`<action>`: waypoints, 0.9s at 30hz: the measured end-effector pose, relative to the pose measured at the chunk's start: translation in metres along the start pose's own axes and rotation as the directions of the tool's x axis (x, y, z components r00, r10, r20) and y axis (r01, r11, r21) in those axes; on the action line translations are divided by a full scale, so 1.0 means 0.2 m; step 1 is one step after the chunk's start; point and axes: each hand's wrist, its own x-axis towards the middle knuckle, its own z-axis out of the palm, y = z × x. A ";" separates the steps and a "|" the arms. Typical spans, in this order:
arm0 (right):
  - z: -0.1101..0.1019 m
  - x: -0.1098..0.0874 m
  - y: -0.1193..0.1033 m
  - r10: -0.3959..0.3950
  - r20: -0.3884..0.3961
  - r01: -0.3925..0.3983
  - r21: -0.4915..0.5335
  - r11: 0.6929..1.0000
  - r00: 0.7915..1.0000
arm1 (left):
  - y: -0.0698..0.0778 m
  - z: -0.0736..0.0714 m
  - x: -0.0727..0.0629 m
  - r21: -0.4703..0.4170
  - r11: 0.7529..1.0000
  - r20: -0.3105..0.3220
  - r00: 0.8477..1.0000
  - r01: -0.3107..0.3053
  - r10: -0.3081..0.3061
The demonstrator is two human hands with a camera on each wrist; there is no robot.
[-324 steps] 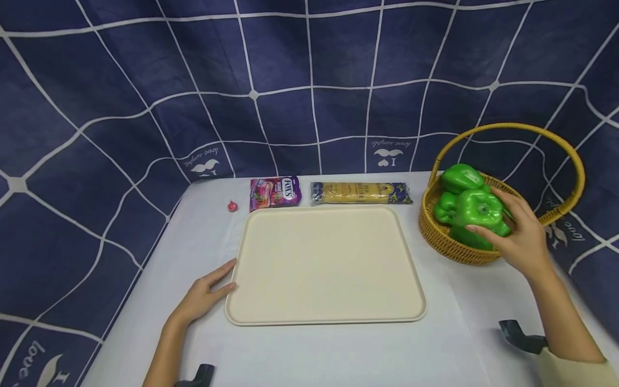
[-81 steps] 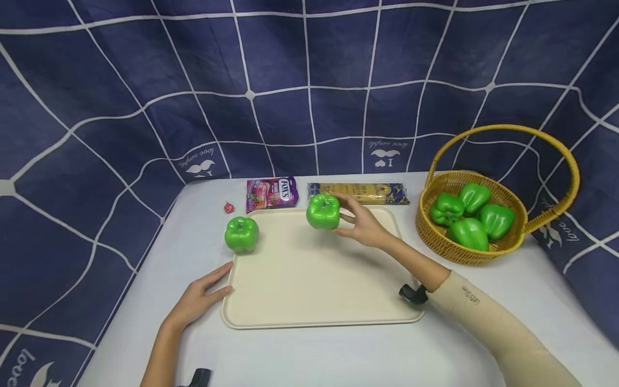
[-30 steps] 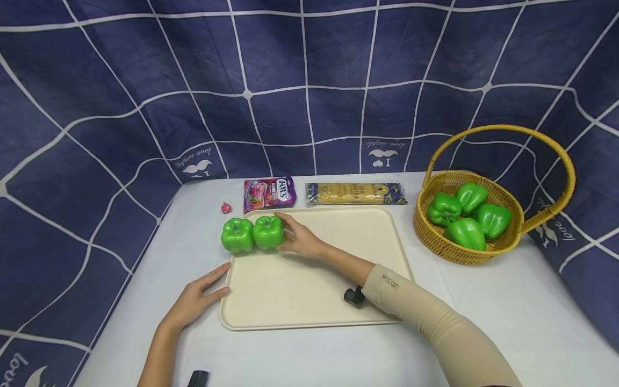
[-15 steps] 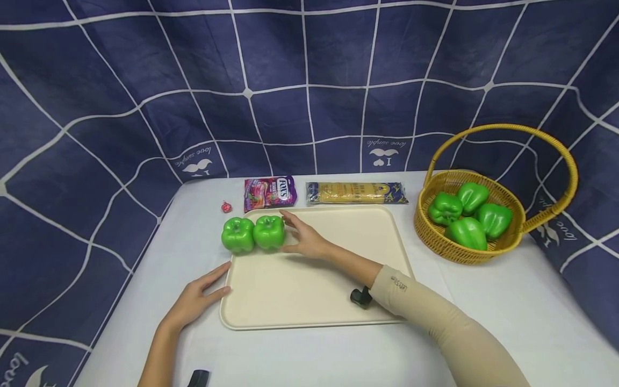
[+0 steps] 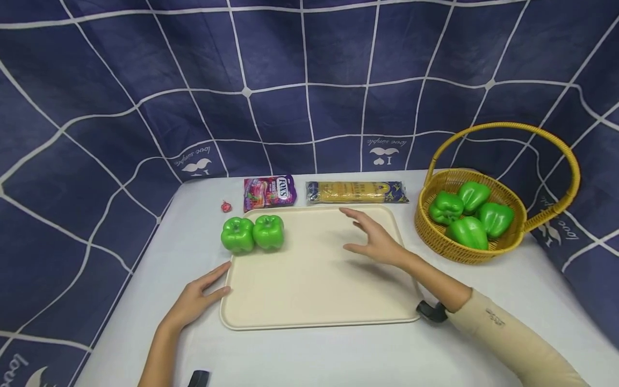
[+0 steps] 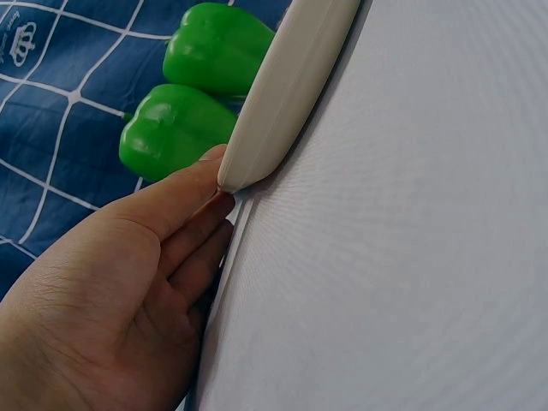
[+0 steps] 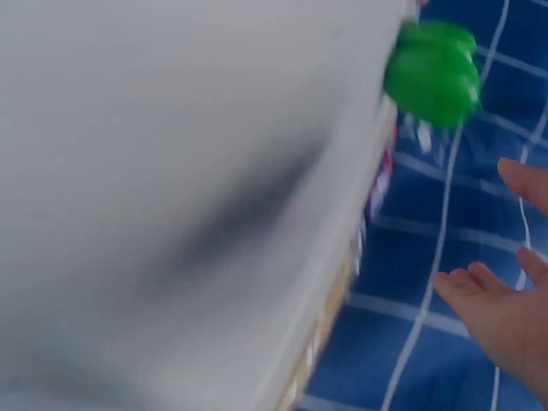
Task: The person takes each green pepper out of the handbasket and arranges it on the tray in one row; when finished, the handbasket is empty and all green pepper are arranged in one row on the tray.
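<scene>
Two green bell peppers stand side by side at the tray's back left corner, the left pepper (image 5: pixel 237 235) overlapping the rim and the right pepper (image 5: pixel 268 232) just inside. My left hand (image 5: pixel 193 301) lies beside the cream tray (image 5: pixel 319 290), its straight fingers touching the left edge; in the left wrist view, the thumb meets the tray's rim (image 6: pixel 282 94). Over the right half of the tray hovers my right hand (image 5: pixel 374 239), fingers spread and holding nothing. The right wrist view, blurred, shows that hand (image 7: pixel 505 308) away from a green pepper (image 7: pixel 432 73).
A wicker basket (image 5: pixel 435 247) with a tall handle stands at the right, holding several more green peppers (image 5: pixel 468 233). Behind the tray lie a purple FOX'S candy bag (image 5: pixel 269 192) and a yellow pasta packet (image 5: pixel 357 192). A small red candy (image 5: pixel 225 206) sits at the back left.
My right hand carried a second pepper from the basket side, set it beside the first, released it and drew back to the right. The left hand stayed at the tray's edge.
</scene>
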 end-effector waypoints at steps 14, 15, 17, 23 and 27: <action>-0.72 -0.38 0.29 -0.039 -0.339 -0.131 -0.463 0.877 0.940 | 0.17 -0.03 -0.03 -0.029 1.000 0.005 1.000 0.002 -0.002; -0.76 -0.40 0.32 -0.034 -0.337 -0.141 -0.480 0.866 0.941 | 0.16 -0.03 -0.03 -0.028 1.000 0.004 1.000 0.006 -0.005; -0.82 -0.43 0.38 -0.007 -0.325 -0.167 -0.503 0.848 0.946 | 0.13 -0.02 -0.02 -0.030 0.999 0.005 1.000 0.011 -0.011; -0.93 -0.49 0.50 0.138 -0.234 -0.241 -0.501 0.831 0.962 | 0.03 0.00 0.00 -0.038 0.999 0.003 1.000 0.003 -0.003; -0.97 -0.49 0.57 0.225 -0.179 -0.283 -0.445 0.849 0.958 | 0.04 -0.01 -0.01 -0.029 1.000 0.000 1.000 0.006 -0.006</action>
